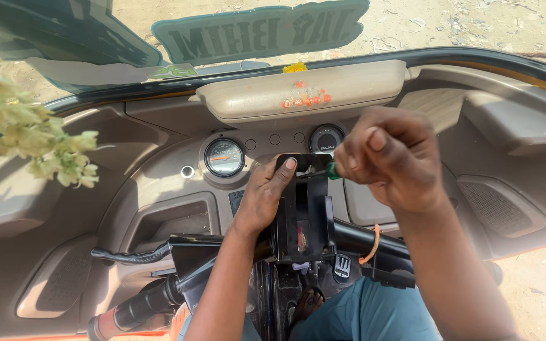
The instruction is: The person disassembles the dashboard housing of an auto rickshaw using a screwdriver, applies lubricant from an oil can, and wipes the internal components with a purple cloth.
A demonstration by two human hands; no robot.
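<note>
Nearest the camera, teal trouser legs (374, 316) are seen at the bottom edge, and just above them a black handlebar (178, 252) runs across from left to right, with a dark grip (127, 312) low on the left and an orange tie (371, 246) looped around the bar on the right. At the middle of the bar a black housing (301, 218) stands upright. The left hand (263, 196) is laid against the left side of this housing, its fingers wrapped around the edge and the thumb pressed on the top. Just to the right and slightly farther, the right hand (393, 158) is clenched around a screwdriver with a green handle (331, 170), whose tip is set against the top of the housing. Beyond the hands, a beige dashboard (159, 183) is spread out, with a round speedometer (224, 157) left of centre and a smaller round gauge (325, 139) beside it. Farther still, a raised shelf (254, 101) marked with orange dots is seen. A sprig of pale flowers (26, 132) hangs at the left, and sandy ground (475, 25) lies beyond the windscreen.
</note>
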